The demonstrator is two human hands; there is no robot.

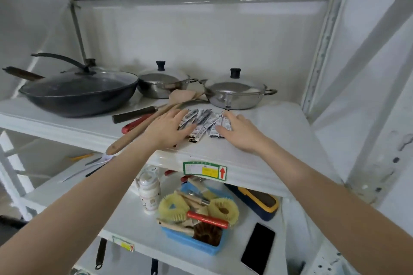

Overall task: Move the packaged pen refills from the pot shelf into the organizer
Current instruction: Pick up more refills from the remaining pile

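Observation:
Several packaged pen refills (204, 123) lie fanned out on the white pot shelf (263, 140), in front of the right steel pot. My left hand (166, 128) rests flat on the left side of the pile, fingers spread. My right hand (240, 133) lies flat on the right side of the pile, fingers apart and touching the packets. Neither hand has a packet lifted. A blue basket (196, 242) full of brushes sits on the shelf below; I cannot tell whether it is the organizer.
A dark wok with a glass lid (78, 94) and two lidded steel pots (164, 85) (237, 94) stand behind the pile. Wooden and red-handled utensils (138, 129) lie to the left. Below are a white bottle (148, 192), a black phone (258, 248) and a blue-yellow case (257, 201).

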